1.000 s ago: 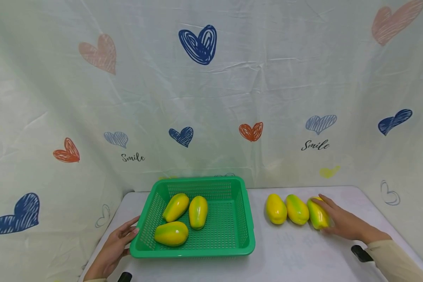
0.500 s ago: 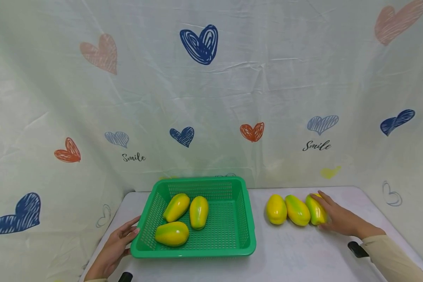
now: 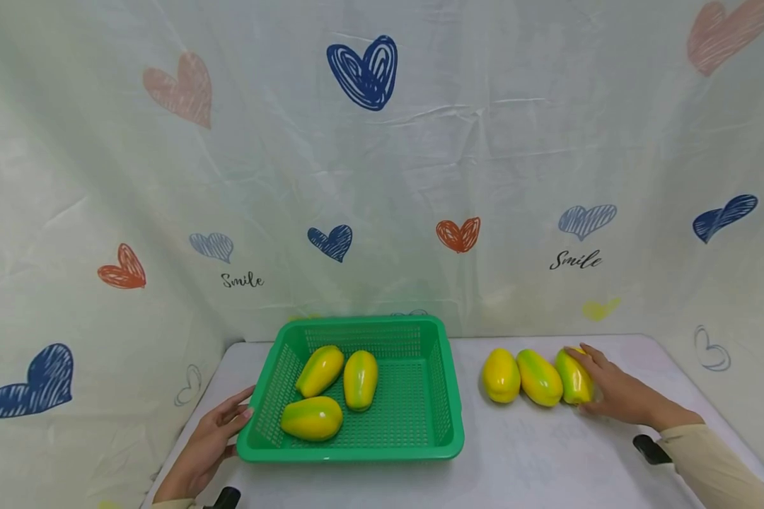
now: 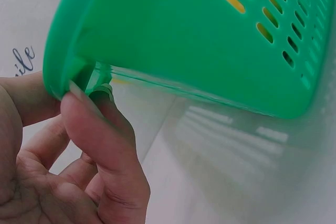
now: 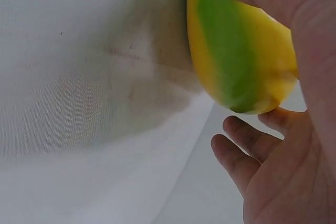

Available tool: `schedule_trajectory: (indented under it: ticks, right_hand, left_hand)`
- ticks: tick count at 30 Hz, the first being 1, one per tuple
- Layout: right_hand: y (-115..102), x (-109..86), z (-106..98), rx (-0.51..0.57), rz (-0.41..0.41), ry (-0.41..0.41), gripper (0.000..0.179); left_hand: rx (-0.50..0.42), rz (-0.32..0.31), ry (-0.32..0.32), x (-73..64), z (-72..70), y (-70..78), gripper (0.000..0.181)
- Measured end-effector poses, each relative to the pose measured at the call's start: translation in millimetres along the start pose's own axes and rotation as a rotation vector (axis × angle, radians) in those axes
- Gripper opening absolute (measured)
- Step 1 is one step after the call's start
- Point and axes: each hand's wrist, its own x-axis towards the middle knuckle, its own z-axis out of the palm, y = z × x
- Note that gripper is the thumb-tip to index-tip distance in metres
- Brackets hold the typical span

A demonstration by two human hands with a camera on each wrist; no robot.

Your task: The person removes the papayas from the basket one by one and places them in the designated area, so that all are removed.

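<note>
In the head view, my right hand (image 3: pixel 624 390) holds the rightmost yellow-and-green papaya (image 3: pixel 574 378) at the table's right. The right wrist view has my thumb and fingers round this papaya (image 5: pixel 236 51), some of them spread below it. Just left of it lie a second papaya (image 3: pixel 539 378) and a third (image 3: pixel 501 376), side by side. Over on the left, my left hand (image 3: pixel 209 440) pinches the rim of a green plastic basket (image 3: pixel 350 454), thumb and fingers at its edge (image 4: pixel 68 40). Three more papayas (image 3: pixel 312 418) lie in the basket's left half.
The white-covered table (image 3: pixel 516 459) ends at the back against a hanging cloth (image 3: pixel 395 170) printed with hearts and "Smile". Between the basket and the row of papayas is a strip of table. A black strap piece (image 3: pixel 651 449) shows under my right wrist.
The papaya in my right hand has shifted slightly back, more level with the other two in the row. My left hand and the basket have stayed put; the head view has tilted a little.
</note>
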Motion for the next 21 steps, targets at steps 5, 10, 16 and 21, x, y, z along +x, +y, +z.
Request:
schedule_trajectory:
  ticks: [5, 10, 16, 21]
  right_hand:
    - [-1.1, -0.8, -3.4, 0.007, -0.01, 0.01, 0.1]
    - [-1.1, -2.0, -5.2, 0.008, -0.013, 0.003, 0.1]
    - [-3.1, -4.1, -7.0, 0.014, 0.007, -0.009, 0.1]
    - [-2.2, -6.0, -7.7, 0.004, 0.01, 0.002, 0.1]
  left_hand:
    - [-0.006, 0.0, 0.002, 1.0, -0.4, 0.5, 0.059]
    - [-0.011, -0.002, 0.001, 1.5, -0.4, 0.8, 0.059]
    - [-0.013, -0.011, 0.001, 0.9, 0.0, 0.9, 0.06]
    - [-0.003, -0.015, 0.009, 0.3, -0.1, 0.3, 0.059]
